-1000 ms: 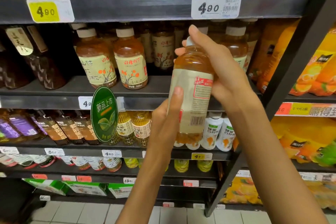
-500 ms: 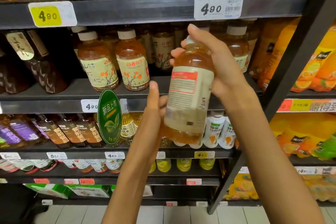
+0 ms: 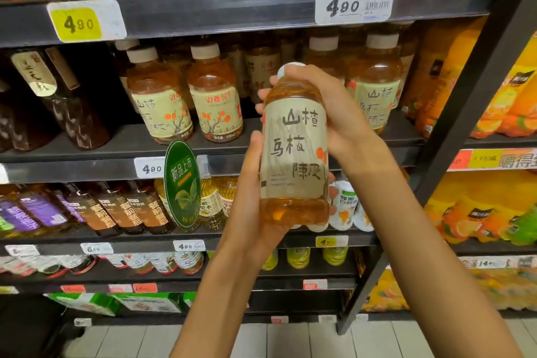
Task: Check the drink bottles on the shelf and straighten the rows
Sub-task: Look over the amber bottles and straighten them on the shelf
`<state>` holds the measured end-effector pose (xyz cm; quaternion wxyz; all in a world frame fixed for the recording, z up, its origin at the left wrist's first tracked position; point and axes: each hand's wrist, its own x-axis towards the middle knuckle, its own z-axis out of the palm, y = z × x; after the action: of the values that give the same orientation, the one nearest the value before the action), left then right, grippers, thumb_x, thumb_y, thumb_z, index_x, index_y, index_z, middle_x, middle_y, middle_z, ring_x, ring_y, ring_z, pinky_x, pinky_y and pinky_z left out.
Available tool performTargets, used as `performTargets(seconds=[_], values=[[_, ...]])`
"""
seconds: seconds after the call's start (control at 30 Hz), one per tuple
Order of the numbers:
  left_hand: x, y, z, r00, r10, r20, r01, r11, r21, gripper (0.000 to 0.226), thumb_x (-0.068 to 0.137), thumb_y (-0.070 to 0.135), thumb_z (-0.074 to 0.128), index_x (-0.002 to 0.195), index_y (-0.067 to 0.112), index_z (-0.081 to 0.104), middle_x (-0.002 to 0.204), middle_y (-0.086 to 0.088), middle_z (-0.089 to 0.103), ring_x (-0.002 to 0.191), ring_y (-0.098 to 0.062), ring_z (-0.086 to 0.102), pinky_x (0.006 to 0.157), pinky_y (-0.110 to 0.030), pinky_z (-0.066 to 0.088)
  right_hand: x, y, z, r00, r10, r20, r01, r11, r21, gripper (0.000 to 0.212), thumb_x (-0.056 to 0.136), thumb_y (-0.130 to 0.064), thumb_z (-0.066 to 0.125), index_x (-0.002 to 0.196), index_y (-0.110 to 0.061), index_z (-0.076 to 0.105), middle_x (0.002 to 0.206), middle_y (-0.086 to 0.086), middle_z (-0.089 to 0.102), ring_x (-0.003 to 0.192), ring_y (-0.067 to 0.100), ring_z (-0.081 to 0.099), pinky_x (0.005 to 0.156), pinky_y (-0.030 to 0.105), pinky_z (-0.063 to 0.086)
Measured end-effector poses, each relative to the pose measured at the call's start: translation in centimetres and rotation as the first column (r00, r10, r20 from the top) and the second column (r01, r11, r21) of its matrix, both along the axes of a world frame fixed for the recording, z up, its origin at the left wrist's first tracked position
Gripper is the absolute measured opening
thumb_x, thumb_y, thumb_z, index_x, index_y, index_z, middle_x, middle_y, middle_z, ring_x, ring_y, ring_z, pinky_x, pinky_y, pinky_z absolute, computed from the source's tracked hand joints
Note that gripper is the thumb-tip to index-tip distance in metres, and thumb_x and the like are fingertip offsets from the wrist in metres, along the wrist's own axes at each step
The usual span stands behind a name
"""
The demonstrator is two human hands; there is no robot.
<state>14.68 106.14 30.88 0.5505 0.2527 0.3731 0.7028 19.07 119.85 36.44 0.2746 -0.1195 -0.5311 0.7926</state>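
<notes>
I hold an amber drink bottle (image 3: pixel 293 151) with a beige label and white cap upright in front of the shelf. My right hand (image 3: pixel 331 113) grips its neck and upper body from the right. My left hand (image 3: pixel 250 192) cups its lower left side and base. The label's front with large black characters faces me. Behind it, matching bottles stand on the second shelf: two at the left (image 3: pixel 186 99) and two at the right (image 3: pixel 374 87), with a gap between them and more bottles further back.
The dark shelf edge (image 3: pixel 87 171) carries price tags and a green oval sign (image 3: pixel 182 183). Dark bottles (image 3: pixel 58 102) stand at left, yellow drinks above and below, orange juice packs (image 3: pixel 505 96) on the right beyond a black upright post (image 3: pixel 453 131). Tiled floor lies below.
The bottle has been turned in my hands from its back label to its front label. My left hand slid from the side down under the base. The bottle came slightly lower.
</notes>
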Motion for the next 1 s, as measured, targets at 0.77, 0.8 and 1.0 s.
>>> performTargets(seconds=[0.77,0.8,1.0], values=[[-1.1,-1.6,0.7,0.97,-0.139,0.199,0.135,0.99,0.033,0.06,0.076,0.034,0.068,0.128,0.007,0.056,0.115,-0.019,0.067,0.1,-0.032,0.067,0.094,-0.045,0.053,-2.5,-0.9,-0.9,0.969,-0.139,0.206,0.162,0.981,-0.103,0.015,0.096,-0.023,0.05,0.105,-0.013,0.042,0.1,0.021,0.039,0.094,0.034,0.042,0.08,0.039,0.041],[-1.4,-1.7,0.3,0.981,-0.129,0.145,0.13,0.992,0.006,0.055,0.077,0.033,0.066,0.127,0.01,0.057,0.117,-0.017,0.068,0.103,-0.031,0.067,0.096,-0.045,0.051,-2.5,-0.7,-0.7,0.974,-0.137,0.182,0.153,0.985,-0.076,0.017,0.095,-0.025,0.051,0.104,-0.012,0.044,0.102,0.022,0.041,0.091,0.034,0.045,0.079,0.039,0.043],[-3.6,-1.9,-0.5,0.929,-0.081,-0.361,0.042,0.993,-0.113,0.065,0.073,0.043,0.073,0.13,0.018,0.054,0.117,-0.006,0.07,0.111,-0.026,0.065,0.1,-0.047,0.048,-1.5,0.0,0.1,0.976,-0.213,0.052,0.202,0.965,0.164,0.023,0.093,-0.031,0.058,0.078,-0.014,0.062,0.08,0.015,0.067,0.09,0.033,0.065,0.093,0.048,0.051]])
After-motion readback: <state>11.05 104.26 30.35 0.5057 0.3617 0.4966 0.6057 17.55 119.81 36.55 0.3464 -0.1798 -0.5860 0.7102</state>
